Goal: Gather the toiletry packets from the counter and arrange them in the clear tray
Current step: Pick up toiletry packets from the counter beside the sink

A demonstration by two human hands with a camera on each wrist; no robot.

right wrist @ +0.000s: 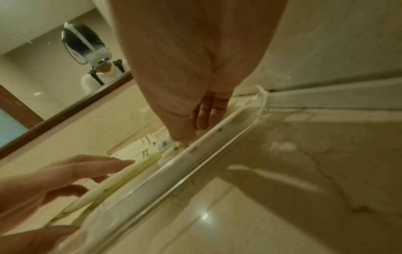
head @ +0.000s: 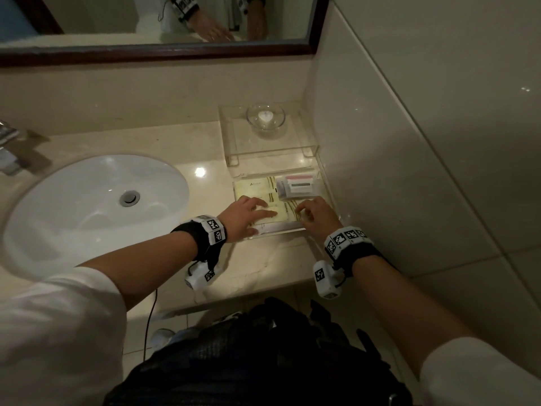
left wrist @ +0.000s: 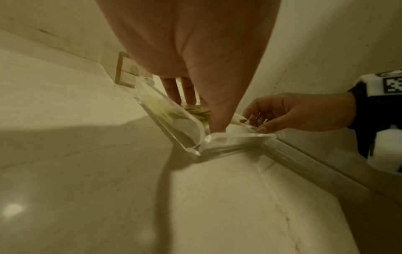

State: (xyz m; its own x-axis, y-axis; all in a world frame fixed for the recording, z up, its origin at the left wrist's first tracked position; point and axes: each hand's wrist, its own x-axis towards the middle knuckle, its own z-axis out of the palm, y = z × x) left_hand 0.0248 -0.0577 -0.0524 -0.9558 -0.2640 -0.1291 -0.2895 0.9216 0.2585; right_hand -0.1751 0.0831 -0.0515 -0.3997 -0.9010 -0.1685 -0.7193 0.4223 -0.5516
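A clear tray (head: 273, 231) sits on the counter by the right wall. Cream packets (head: 257, 187) lie flat in it, and small grey packets with a pink stripe (head: 298, 186) sit in its far right corner. My left hand (head: 257, 210) lies on the near cream packet with straight fingers pressing it down; its fingers (left wrist: 173, 91) reach over the tray wall (left wrist: 172, 123). My right hand (head: 314, 213) is beside it over the tray's near right part, fingers curled, and pinches the packet edge (left wrist: 238, 120) between fingertips and thumb. The right wrist view shows the tray wall (right wrist: 174, 177) and the left hand (right wrist: 65, 173).
A white sink (head: 96, 206) lies left, with a faucet (head: 8, 148) at the far left. Behind the tray a clear stand (head: 310, 148) carries a glass bowl (head: 265, 117). A tiled wall (head: 409, 142) closes the right side. A mirror (head: 146, 19) hangs above.
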